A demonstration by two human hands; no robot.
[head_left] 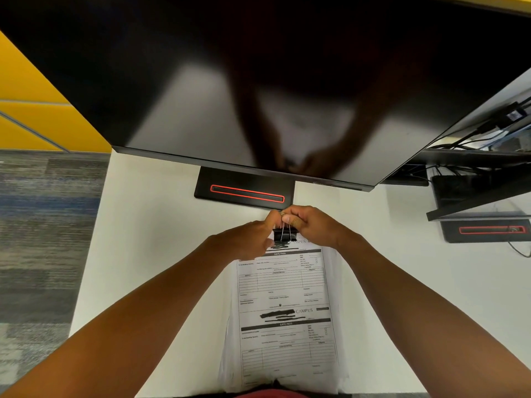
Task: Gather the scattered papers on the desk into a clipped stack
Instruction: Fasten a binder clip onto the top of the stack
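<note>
Papers (284, 305) lie stacked mid-desk, top edge toward the far edge, with the binder clip (283, 235) biting there. My left hand (253, 238) and right hand (311, 225) pinch its wire handles; I should seat it fully, square, before folding them.

Both bare forearms extend forward and converge at centre. Left hand (253, 237): fingers curled, thumb and fingertips pinching. Right hand (311, 225): fingers curled tightly, a ring on one finger. The two hands meet, knuckles nearly touching.
</note>
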